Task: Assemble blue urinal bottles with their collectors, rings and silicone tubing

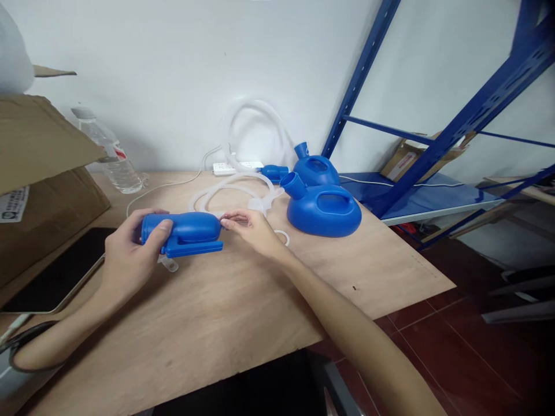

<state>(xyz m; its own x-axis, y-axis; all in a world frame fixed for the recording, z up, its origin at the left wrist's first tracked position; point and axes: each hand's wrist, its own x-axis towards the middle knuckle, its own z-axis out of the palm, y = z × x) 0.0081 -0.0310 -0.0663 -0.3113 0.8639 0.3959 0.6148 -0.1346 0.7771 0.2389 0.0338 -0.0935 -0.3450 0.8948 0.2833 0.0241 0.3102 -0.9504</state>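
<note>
Plywood tabletop (217, 312) nearest. Left hand (128, 254) wrapped around blue handpiece (186, 228), held just above tabletop, long axis left-right, tapered end pointing right. Right hand (254, 228) fingertips pinch that tip. Behind: clear hose (236, 182) coils, two blue jugs (323, 211). Cardboard box (39, 190) at left.

Single head view: faces forward, down; close over table (217, 323); wall (173, 69) beyond.

This looks like a small storeroom or packing workshop rather than a home. A bare plywood worktop (243, 312) stands against a plain white wall (173, 69), blue steel racking (477, 115) holds flattened cardboard (410, 159), an open carton (39, 173) sits alongside, and the floor (455, 346) is dark red tile.
</note>
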